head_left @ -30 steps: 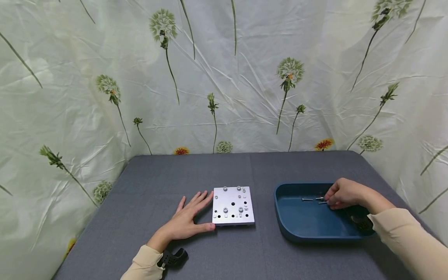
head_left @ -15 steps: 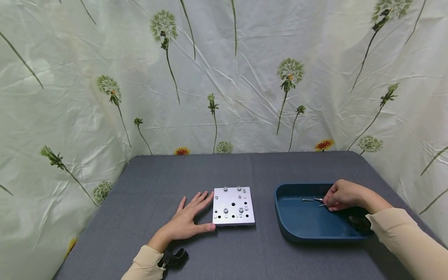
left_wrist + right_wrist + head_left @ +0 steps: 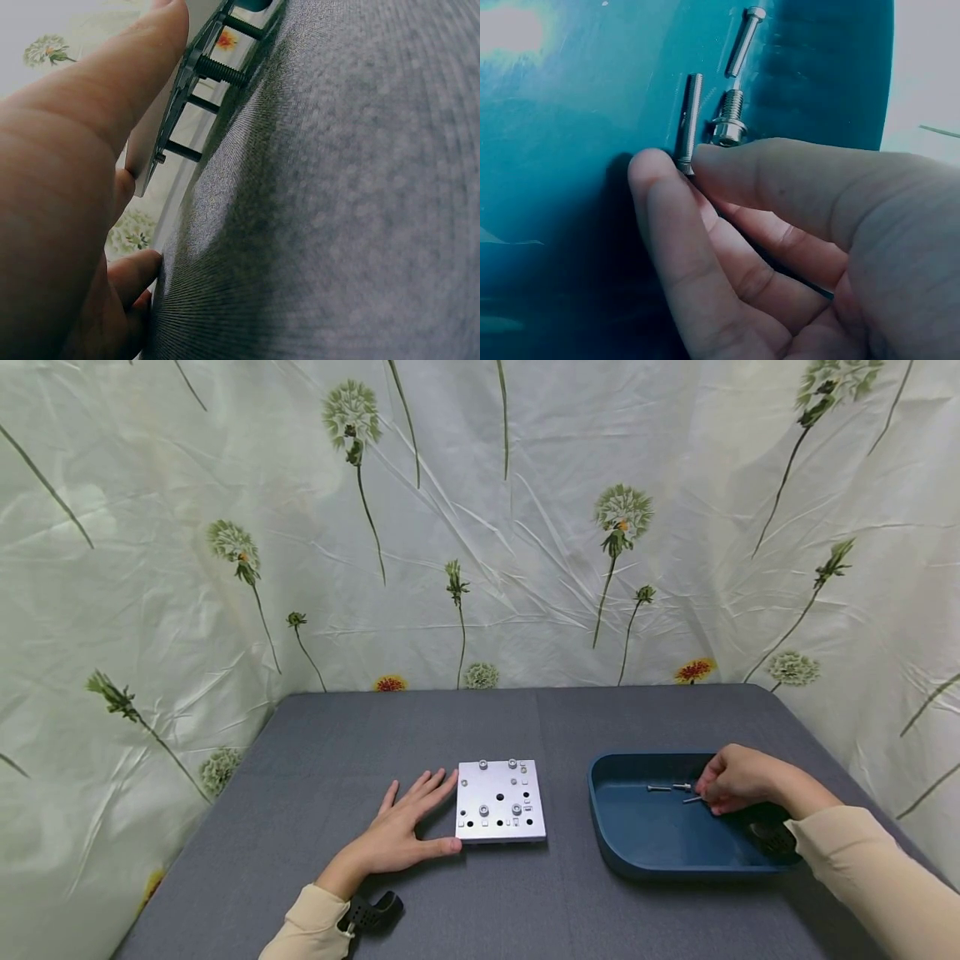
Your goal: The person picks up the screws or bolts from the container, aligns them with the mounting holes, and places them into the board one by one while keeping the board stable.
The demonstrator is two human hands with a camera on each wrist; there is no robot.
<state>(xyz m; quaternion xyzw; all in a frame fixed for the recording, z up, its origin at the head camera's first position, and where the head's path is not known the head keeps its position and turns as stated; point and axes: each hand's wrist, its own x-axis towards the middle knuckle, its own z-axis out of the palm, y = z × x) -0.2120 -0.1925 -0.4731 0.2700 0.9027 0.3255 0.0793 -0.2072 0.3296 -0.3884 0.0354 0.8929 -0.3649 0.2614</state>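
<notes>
My left hand (image 3: 401, 831) lies with straight, spread fingers at the left side of a silver metal plate (image 3: 491, 785), thumb and index fingertip touching its edge. Bolts and holes dot the plate's top; threaded shanks (image 3: 219, 70) stick out underneath in the left wrist view. Inside a dark blue tray (image 3: 652, 852), my right hand (image 3: 742, 781) pinches the head end of a thin screw (image 3: 691, 124) between thumb and fingers. Right beside it lie a thicker flanged bolt (image 3: 731, 120) and a longer socket-head screw (image 3: 748, 41), both on the tray floor.
A grey cloth-covered table (image 3: 405, 727) carries the plate and tray, with a gap of table between them. The tray's raised walls surround the right hand. Behind the table hangs a flower-printed curtain (image 3: 540, 568). A black wrist strap (image 3: 375, 914) sits by the left cuff.
My right hand first shifts slightly left over the screws, then slightly back right, the thin screw at its fingertips. The left hand and plate stay where they were.
</notes>
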